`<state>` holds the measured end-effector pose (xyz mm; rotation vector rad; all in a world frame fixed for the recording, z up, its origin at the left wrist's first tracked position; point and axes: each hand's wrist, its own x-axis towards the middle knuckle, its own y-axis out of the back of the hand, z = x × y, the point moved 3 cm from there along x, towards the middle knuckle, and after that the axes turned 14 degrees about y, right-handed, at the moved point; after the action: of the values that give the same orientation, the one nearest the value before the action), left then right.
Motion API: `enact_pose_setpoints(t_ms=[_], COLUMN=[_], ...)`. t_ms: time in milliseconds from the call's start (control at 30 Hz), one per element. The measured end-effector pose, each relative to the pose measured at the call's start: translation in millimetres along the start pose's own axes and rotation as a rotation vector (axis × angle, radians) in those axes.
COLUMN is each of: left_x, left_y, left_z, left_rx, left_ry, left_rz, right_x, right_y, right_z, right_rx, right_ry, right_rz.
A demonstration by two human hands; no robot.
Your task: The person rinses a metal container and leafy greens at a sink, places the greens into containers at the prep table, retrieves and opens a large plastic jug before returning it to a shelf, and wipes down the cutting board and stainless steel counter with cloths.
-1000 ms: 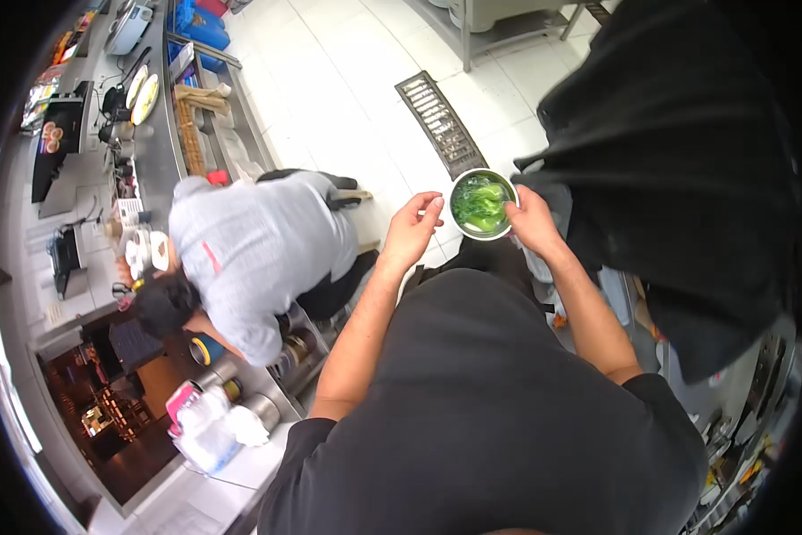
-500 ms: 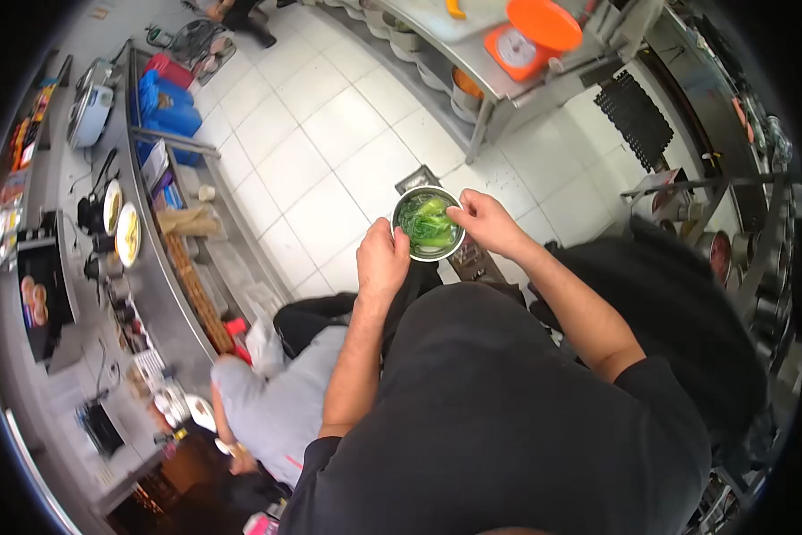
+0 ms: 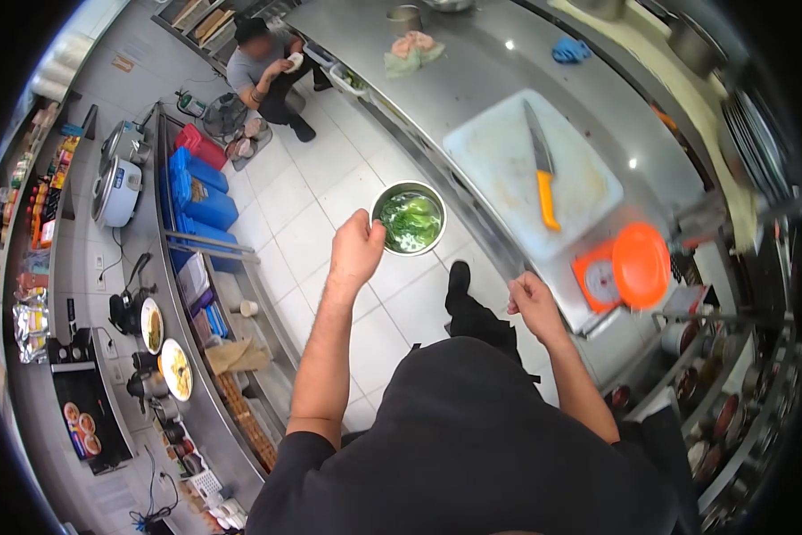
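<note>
A round metal pot with green leafy vegetables in liquid is held out in front of me. My left hand grips its left rim, thumb toward the inside and fingers around the outer wall. Away from the pot, my right hand hangs beside the steel table's near edge, its fingers curled with nothing visible in them. The orange kitchen scale is the thing nearest that hand.
On the steel table lie a white cutting board and a yellow-handled knife. A person sits low at the far end of the aisle. Plates of food line the left counter. Tiled floor runs between.
My right hand has let go of the pot and dropped to the right; the left keeps hold. My view has turned, bringing the steel table and the far seated person further into sight.
</note>
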<state>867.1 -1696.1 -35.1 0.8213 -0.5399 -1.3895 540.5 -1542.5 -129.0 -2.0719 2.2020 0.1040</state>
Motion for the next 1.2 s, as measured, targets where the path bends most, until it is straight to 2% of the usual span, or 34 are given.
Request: enact_pose_setpoints(t_ms=[167,300,467,600,700,800,867,900,1000,1100,1167,1200], left_x=[179,315,475,616,729,822,888,924,988,1060,1084,1067], left_y=[30,48,75,70,53,27,1,-20,-59,-111,-141,-135], left_z=[39,71,128,162,182,203,212,209,216,202,195,202], left_rx=[-0.124,-0.242,-0.324,-0.389,-0.379,-0.362,-0.283,-0.267,-0.358,-0.156,-0.149,-0.143], left_ry=[0.088,0.112,0.054,0.001,-0.040,-0.049,-0.106,-0.110,-0.028,-0.090,-0.056,-0.053], left_rz=[-0.063,-0.129,-0.184,-0.187,-0.223,-0.238,-0.235,-0.111,-0.161,-0.100,-0.194,-0.248], right_x=[154,246,317,346,347,343,350,355,373,399,410,414], right_y=[-12,-7,-1,-6,-23,-65,-101,-120,-160,-193,-203,-206], right_z=[-32,-75,-106,-95,-79,-85,-92,-95,-113,-140,-156,-160], right_rx=[0.054,-0.135,-0.216,-0.287,-0.423,-0.585,-0.563,-0.547,-0.820,-0.801,-0.825,-0.840], right_ry=[0.068,0.148,0.145,0.098,-0.018,-0.140,-0.190,-0.218,-0.303,-0.330,-0.377,-0.368], right_rz=[0.065,0.078,0.260,0.484,0.657,0.682,0.712,0.733,0.673,0.704,0.712,0.732])
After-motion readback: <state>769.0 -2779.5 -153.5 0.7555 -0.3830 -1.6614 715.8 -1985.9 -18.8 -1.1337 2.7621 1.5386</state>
